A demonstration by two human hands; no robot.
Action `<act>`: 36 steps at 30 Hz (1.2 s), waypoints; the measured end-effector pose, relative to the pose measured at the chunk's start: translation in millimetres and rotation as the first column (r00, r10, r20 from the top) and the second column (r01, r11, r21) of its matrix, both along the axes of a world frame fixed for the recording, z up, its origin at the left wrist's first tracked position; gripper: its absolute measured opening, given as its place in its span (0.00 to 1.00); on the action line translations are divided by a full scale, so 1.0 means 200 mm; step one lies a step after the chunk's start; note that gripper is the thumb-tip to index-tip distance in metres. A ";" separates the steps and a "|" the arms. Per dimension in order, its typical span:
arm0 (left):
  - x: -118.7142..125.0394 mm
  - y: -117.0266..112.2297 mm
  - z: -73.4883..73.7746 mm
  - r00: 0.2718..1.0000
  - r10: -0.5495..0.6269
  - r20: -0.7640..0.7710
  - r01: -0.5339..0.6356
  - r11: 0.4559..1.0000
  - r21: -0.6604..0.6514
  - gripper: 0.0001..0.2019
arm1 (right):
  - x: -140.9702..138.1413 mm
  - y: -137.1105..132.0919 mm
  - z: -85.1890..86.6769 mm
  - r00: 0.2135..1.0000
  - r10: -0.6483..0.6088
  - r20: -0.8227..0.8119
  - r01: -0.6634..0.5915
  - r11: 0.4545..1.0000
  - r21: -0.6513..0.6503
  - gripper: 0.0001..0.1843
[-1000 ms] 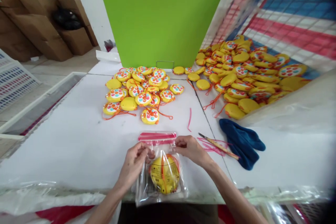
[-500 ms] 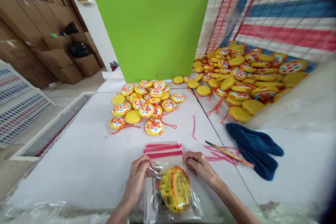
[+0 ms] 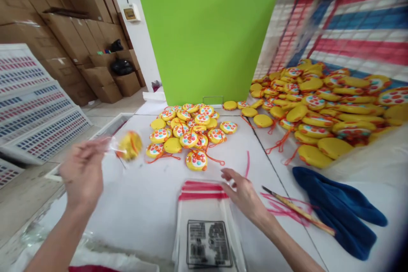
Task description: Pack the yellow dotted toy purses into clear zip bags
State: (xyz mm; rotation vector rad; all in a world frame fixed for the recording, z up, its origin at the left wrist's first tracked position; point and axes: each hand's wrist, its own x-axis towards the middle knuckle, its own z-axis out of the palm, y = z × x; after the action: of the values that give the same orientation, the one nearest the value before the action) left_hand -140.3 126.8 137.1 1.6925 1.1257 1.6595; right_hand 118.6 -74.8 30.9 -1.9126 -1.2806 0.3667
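Note:
Raised at the left, my left hand point(image 3: 84, 170) is closed on the edge of a clear plastic bag with a yellow toy point(image 3: 130, 145) inside, both blurred by motion. My right hand point(image 3: 244, 191) hovers at the upper right corner of a stack of clear bags point(image 3: 208, 216), its fingers apart and holding nothing. These bags have red stripes at the top and a black printed label. Beyond them lies a pile of yellow toys point(image 3: 189, 139) with white faces, coloured dots and orange cords.
A larger heap of the same toys point(image 3: 314, 110) fills the right side. A wooden-handled tool point(image 3: 299, 210) lies on pink strips beside a dark blue cloth point(image 3: 338, 212). A green board point(image 3: 210, 42) stands behind; white crates point(image 3: 41, 102) and cardboard boxes point(image 3: 76, 46) are at the left.
My left hand has carried the bagged toy from the bag stack up and to the left. My right hand has let go of that bag and opened. The camera view has shifted.

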 end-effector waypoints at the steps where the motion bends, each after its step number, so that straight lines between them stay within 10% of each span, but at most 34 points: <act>1: 0.02 -0.02 0.02 0.999 0.041 -0.012 -0.039 0.992 0.118 0.12 | -0.01 0.08 0.02 0.997 0.024 0.066 -0.024 1.000 -0.006 0.23; 4: 0.15 -0.25 -0.11 0.913 -0.231 -0.336 0.241 0.970 -0.013 0.12 | -0.04 0.32 0.02 0.963 0.089 0.255 -0.070 0.994 -0.081 0.42; 7: 0.33 -0.57 -0.41 0.536 -0.558 -0.633 0.573 0.792 -0.213 0.07 | -0.06 0.48 -0.04 0.938 0.125 0.324 -0.084 0.987 -0.138 0.47; 11: 0.44 -0.76 -0.69 0.346 -0.556 -0.756 0.536 0.778 -0.327 0.06 | -0.02 0.46 -0.10 0.908 0.171 0.383 -0.116 0.980 -0.161 0.37; 23: 0.46 -0.77 -0.67 0.294 -0.460 -0.838 0.485 0.827 -0.284 0.07 | -0.02 0.23 -0.02 0.910 0.175 0.375 -0.130 0.981 -0.143 0.25; 28: 0.45 -0.74 -0.70 0.461 -0.516 -0.722 0.472 0.831 -0.293 0.05 | 0.02 0.19 -0.02 0.985 0.073 0.159 -0.069 0.997 -0.030 0.22; 36: 0.43 -0.71 -0.83 0.627 -0.562 -0.540 0.480 0.824 -0.300 0.29 | 0.06 0.12 -0.02 0.997 0.001 -0.079 0.001 0.999 0.034 0.18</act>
State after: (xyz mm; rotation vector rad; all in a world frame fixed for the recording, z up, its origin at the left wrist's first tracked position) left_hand -53.4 -16.1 -28.3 2.2698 0.8261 0.6581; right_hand 131.6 -50.7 27.7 -1.8512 -1.2277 0.4134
